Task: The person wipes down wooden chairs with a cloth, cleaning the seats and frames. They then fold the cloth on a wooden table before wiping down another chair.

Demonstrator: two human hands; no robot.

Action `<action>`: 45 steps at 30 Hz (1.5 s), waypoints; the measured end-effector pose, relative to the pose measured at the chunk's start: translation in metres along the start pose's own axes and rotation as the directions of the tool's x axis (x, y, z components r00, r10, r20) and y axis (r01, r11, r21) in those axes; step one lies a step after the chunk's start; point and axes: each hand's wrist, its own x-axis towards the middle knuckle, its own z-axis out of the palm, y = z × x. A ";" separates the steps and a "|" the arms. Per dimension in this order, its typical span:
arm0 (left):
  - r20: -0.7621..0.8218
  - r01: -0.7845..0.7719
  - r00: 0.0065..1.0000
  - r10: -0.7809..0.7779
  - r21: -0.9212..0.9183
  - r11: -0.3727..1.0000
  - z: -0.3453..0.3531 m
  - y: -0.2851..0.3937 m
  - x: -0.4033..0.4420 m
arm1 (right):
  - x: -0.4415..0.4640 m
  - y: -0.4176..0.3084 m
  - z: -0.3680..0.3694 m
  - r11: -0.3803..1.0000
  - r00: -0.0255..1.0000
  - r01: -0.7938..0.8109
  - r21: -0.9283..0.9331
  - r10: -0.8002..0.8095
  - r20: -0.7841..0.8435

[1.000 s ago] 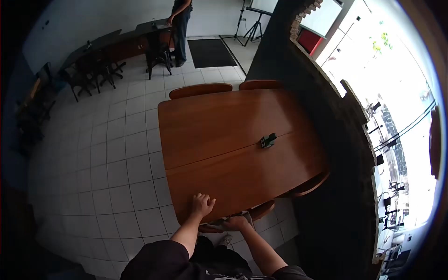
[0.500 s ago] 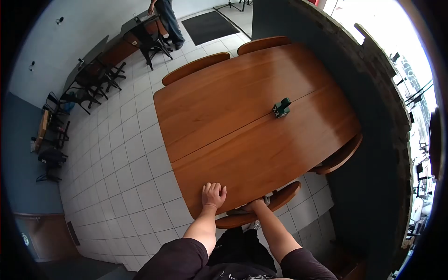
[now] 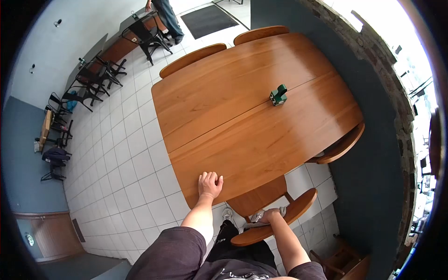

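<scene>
Tiled floor (image 3: 126,158) flanks the table (image 3: 242,116); my left hand (image 3: 210,184) lies half-open atop it, my right hand (image 3: 269,216) grips cloth (image 3: 256,216) at a table-facing chair (image 3: 261,196), backrest (image 3: 301,206) nearly along the edge (image 3: 265,181).

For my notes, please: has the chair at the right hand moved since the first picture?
Yes, the chair has moved outward, away from the table.

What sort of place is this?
Perhaps a café or similar eatery: wooden chairs stand along a large table, a small green block sits on it, and black chairs stand further off.
</scene>
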 end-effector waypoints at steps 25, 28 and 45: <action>-0.035 -0.090 0.995 0.091 0.024 0.996 0.009 -0.006 -0.001 | -0.030 0.011 0.123 0.782 0.802 0.016 0.623 0.362 -0.476; -0.035 -0.073 0.997 0.074 0.021 0.997 0.005 -0.005 0.003 | -0.081 -0.026 0.101 0.135 0.753 0.415 0.900 0.504 -0.423; -0.015 -0.108 0.994 0.110 0.101 0.989 0.000 -0.004 0.002 | -0.004 -0.116 0.114 -0.730 0.636 0.378 -0.570 0.652 -0.413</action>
